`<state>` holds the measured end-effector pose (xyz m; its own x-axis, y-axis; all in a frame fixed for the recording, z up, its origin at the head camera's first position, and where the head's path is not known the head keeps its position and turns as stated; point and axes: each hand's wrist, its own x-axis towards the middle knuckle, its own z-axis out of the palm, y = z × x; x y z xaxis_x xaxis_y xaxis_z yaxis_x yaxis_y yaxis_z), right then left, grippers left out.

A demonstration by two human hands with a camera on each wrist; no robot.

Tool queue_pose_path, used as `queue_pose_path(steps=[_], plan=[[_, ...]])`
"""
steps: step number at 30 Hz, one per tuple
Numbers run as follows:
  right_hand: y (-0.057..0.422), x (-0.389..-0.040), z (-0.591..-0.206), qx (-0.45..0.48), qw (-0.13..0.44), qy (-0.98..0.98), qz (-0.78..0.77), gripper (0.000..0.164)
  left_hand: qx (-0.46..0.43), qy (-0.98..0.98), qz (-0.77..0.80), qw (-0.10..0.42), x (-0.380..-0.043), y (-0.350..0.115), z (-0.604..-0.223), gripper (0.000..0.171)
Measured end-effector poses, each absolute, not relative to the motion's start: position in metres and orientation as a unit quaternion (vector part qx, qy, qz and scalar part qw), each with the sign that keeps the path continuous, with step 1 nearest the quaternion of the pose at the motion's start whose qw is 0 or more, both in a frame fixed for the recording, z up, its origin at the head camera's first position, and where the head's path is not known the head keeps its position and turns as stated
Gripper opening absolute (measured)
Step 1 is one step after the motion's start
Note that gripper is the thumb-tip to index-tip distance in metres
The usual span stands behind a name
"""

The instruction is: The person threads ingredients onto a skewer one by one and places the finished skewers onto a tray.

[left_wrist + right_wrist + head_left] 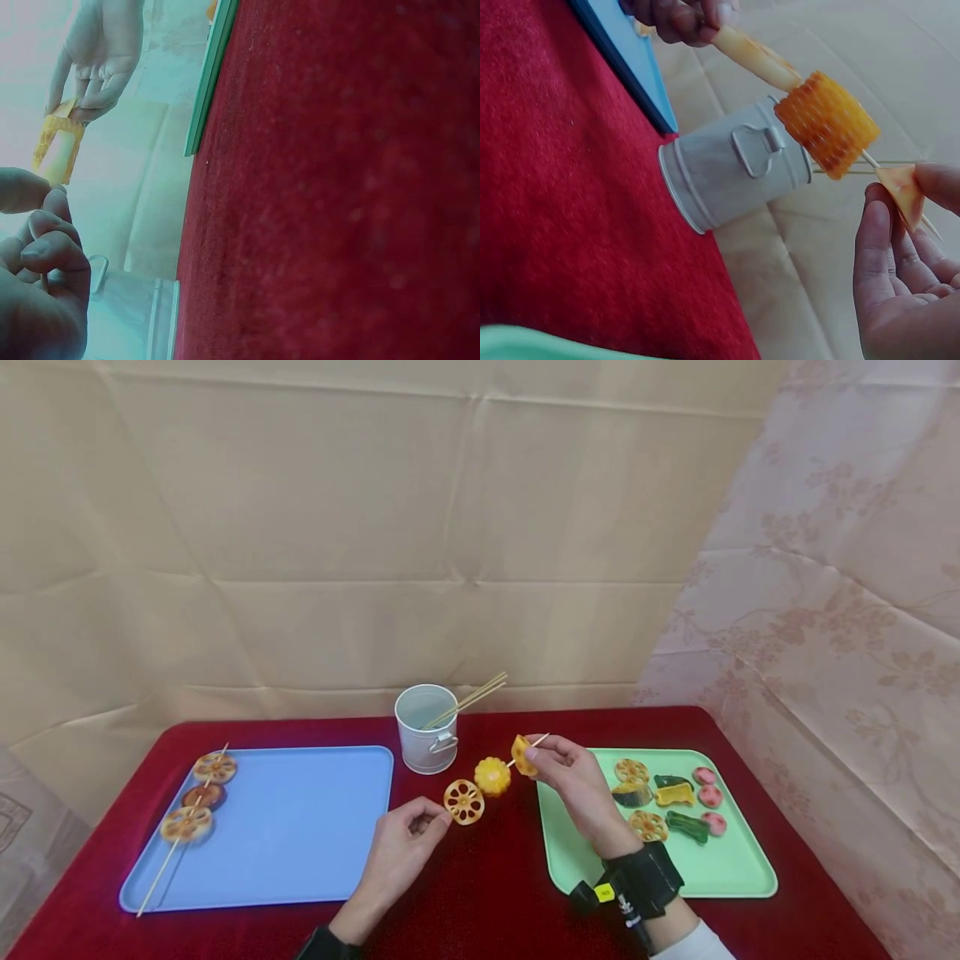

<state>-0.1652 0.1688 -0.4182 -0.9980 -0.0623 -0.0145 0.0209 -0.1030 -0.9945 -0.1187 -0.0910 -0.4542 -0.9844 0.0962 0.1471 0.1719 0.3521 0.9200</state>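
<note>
In the head view my left hand (401, 843) pinches a bamboo skewer at its lower end, right beside a lotus root slice (463, 802). Past that slice a corn piece (492, 776) is threaded on the same skewer. My right hand (573, 781) pinches a thin yellow-orange slice (522, 756) near the far end, and the pointed skewer tip (931, 226) sticks out beyond it. A gap of bare stick lies between corn and slice in the right wrist view. The left wrist view shows the corn (58, 150) between both hands; much of the stick is hidden by fingers.
A white metal bucket (427, 752) holding several skewers stands behind the hands. On the left, a blue tray (300, 835) bears a filled skewer (187, 824). A green tray (570, 852) on the right carries lotus slices, green pieces (687, 827) and pink rounds (709, 796).
</note>
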Motion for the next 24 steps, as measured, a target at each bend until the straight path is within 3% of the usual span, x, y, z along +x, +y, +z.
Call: queue_pose_path(steps=[13, 24], plan=[[0.1619, -0.1620, -0.4181, -0.014, 0.027, 0.680, -0.733, 0.036, -0.103, -0.838, -0.531, 0.073, -0.1196, -0.0908, -0.4535, 0.006], [0.1599, -0.1622, -0.4200, -0.025, 0.036, 0.689, -0.724, 0.038, -0.096, -0.849, -0.518, 0.044, -0.1166, -0.0881, -0.4490, 0.009]])
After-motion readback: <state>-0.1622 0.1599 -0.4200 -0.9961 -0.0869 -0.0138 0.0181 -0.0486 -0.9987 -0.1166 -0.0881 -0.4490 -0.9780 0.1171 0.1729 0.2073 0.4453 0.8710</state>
